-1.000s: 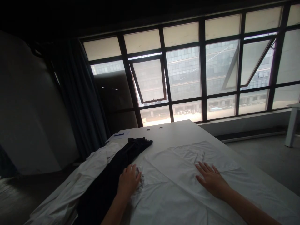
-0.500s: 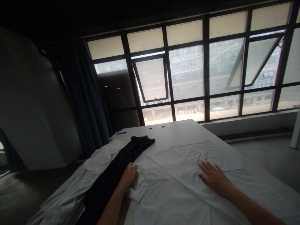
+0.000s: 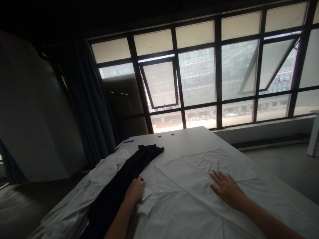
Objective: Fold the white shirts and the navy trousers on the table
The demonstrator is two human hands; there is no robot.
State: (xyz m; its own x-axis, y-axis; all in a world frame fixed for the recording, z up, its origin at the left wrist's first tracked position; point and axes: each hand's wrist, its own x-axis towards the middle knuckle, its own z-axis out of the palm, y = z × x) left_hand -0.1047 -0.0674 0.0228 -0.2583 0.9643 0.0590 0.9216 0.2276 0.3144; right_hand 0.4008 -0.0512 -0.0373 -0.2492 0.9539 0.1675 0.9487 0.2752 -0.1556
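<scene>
Left hand: it lay near the table's middle, at the left edge of the white cloth, fingers curled inward with the tips on the cloth, just beside the black garment. Whether it was pinching the cloth, I could not tell.

Right hand: it lay palm down on the cloth, open and flat, fingers spread, gripping nothing.

White cloth: it covered the near right part of the table, with creases and folded layers. Both hands were on it, and the left was nearer its left edge. Its long axis could not be told, as its near part ran out of view.

Black garment: it lay along the table's left side, its long axis running from the near end toward the far end, closer to the left hand.

Rest: a crumpled white fabric lay under the garment, spilling over the table's left edge; a sheet of paper with a blue pen lay at the far left corner.
</scene>
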